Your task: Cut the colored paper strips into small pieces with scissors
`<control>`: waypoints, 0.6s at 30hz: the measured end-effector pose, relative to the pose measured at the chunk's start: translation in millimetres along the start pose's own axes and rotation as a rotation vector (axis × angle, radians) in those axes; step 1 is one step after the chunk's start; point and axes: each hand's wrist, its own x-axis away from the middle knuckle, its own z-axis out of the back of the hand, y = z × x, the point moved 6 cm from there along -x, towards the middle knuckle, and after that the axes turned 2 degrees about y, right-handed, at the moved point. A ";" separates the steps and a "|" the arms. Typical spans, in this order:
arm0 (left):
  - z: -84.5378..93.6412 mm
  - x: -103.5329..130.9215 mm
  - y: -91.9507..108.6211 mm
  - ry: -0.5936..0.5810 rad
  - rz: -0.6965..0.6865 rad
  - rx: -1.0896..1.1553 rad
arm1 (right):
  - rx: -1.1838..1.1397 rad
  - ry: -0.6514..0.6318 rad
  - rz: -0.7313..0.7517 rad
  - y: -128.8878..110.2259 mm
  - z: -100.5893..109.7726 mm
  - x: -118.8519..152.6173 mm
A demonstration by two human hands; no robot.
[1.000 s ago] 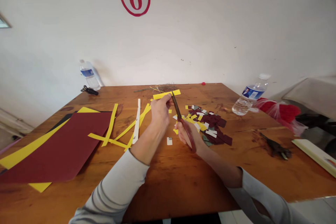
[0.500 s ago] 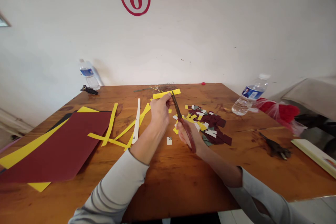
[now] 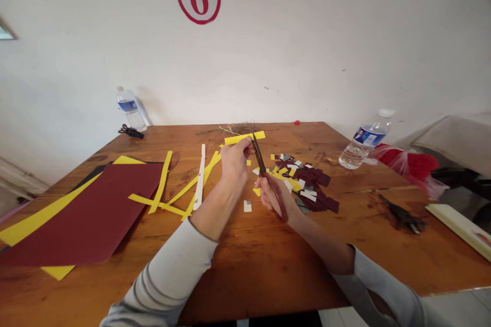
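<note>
a maroon sheet (image 3: 88,214) lies left, then crossed yellow strips (image 3: 161,181) and a white strip (image 3: 200,176); right of the scissors (image 3: 259,156) spreads a scrap pile (image 3: 318,184), then a bottle (image 3: 364,140). the left hand (image 3: 235,161) pinches a yellow slip (image 3: 235,139) at centre, its long axis running sideways; the right hand (image 3: 289,202) grips the scissors, blades pointing away, slightly left.

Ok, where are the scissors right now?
In the head view, the scissors are in the right hand, just right of centre, tip at the yellow strip pinched by the left hand.
</note>
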 end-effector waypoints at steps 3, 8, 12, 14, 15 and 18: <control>-0.1 0.4 0.3 -0.003 0.003 -0.002 | 0.033 -0.005 0.046 -2.4 0.6 1.0; 0.3 0.2 0.0 0.004 0.008 0.004 | 0.043 0.004 0.048 -9.0 -0.6 3.6; 0.2 -0.9 -0.5 -0.005 0.007 0.002 | 0.047 0.017 0.056 -10.2 -0.4 3.2; 0.4 -1.1 -0.2 0.000 0.003 0.001 | 0.062 0.028 0.056 -8.7 0.8 2.8; 0.4 -0.9 0.0 0.002 0.004 0.002 | 0.069 0.033 0.053 -7.9 1.2 2.7; -0.3 0.2 0.7 0.000 0.011 0.009 | 0.078 0.060 0.039 -7.5 2.4 3.0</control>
